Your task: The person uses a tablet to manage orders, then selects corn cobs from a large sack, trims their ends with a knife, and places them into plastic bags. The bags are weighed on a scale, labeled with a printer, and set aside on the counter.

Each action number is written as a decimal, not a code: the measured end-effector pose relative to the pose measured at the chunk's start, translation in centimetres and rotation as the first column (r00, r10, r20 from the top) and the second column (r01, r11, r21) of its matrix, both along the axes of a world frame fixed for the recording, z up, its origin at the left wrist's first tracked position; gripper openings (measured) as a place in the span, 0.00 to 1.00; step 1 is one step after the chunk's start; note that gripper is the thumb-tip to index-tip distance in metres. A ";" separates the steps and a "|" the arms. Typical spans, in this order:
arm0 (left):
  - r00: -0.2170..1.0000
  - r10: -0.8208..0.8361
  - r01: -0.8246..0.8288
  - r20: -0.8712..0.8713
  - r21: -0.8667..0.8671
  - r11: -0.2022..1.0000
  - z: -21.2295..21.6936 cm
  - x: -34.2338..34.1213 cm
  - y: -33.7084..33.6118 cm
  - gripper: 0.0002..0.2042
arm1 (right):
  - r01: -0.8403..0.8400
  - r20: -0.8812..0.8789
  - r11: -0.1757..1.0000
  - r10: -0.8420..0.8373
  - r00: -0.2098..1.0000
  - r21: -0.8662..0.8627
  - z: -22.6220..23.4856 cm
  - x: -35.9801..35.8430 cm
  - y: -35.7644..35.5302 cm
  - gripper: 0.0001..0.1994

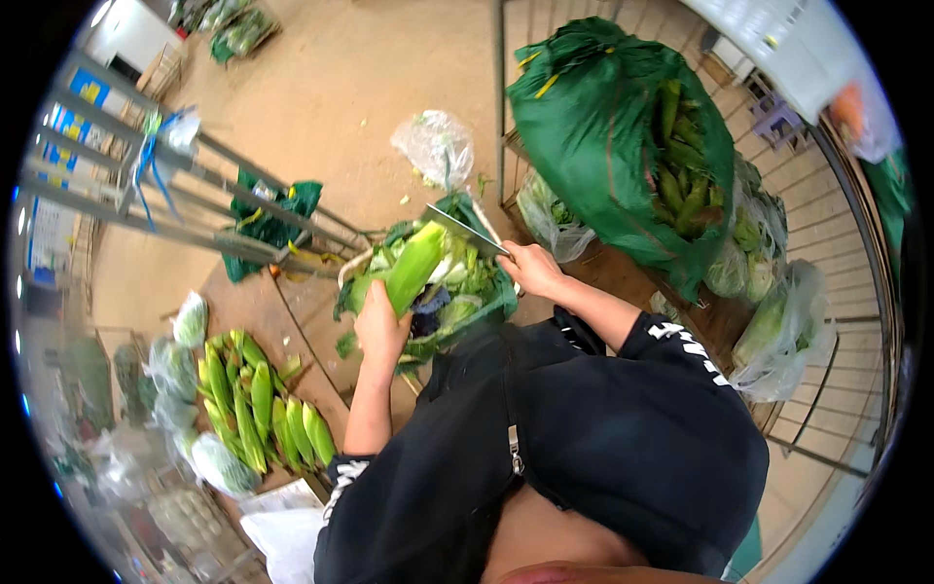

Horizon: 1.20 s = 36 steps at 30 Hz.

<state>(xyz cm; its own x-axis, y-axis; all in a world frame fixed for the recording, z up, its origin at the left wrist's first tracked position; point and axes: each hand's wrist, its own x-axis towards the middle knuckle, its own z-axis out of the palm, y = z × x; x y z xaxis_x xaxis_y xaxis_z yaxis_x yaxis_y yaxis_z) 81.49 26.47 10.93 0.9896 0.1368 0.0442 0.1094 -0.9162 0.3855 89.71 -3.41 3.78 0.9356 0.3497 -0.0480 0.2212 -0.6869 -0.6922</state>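
Note:
My left hand [381,326] is wrapped round the lower part of an ear of corn [416,261] in its green husk, with the tip pointing up and away from me. In my right hand [533,270] is the handle of a knife [465,230]. Its blade reaches left and lies at the tip of the ear; whether it touches the husk I cannot tell. Below both hands stands a basket [498,310] with a green lining, filled with leafy trimmings [459,265] in green, white and purple.
At left, several husked-in corn ears [255,399] lie on a brown board beside bagged vegetables [222,465]. A green sack of corn [593,127] rests in a wire cage cart [827,321] at right. A metal rack [185,165] rises at left; a clear plastic bag [435,144] lies beyond the basket.

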 end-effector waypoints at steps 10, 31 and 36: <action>0.832 0.499 -0.517 -0.245 -0.668 0.535 -7.6 -5.9 14.9 0.31 | -0.069 -0.014 0.990 0.068 0.998 -0.124 -3.2 -0.5 3.8 0.16; 0.592 -0.713 0.789 0.375 -0.449 0.420 2.7 14.9 -29.1 0.12 | 0.485 -0.169 0.827 -0.541 0.824 -0.285 -8.9 -22.6 -23.5 0.13; 0.538 -0.842 0.772 0.031 -0.418 0.478 -5.7 20.7 -51.6 0.18 | 0.674 -0.105 0.722 -0.691 0.716 -0.156 -10.1 -28.6 -25.7 0.12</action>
<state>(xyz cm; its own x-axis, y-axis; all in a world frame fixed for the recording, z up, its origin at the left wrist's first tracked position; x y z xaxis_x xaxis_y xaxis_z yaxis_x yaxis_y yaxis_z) 102.18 -25.11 5.22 0.6534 -0.7569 0.0136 -0.5186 -0.4344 0.7365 61.13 -29.11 -6.37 0.8965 -0.3955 -0.1999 -0.4316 -0.6771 -0.5961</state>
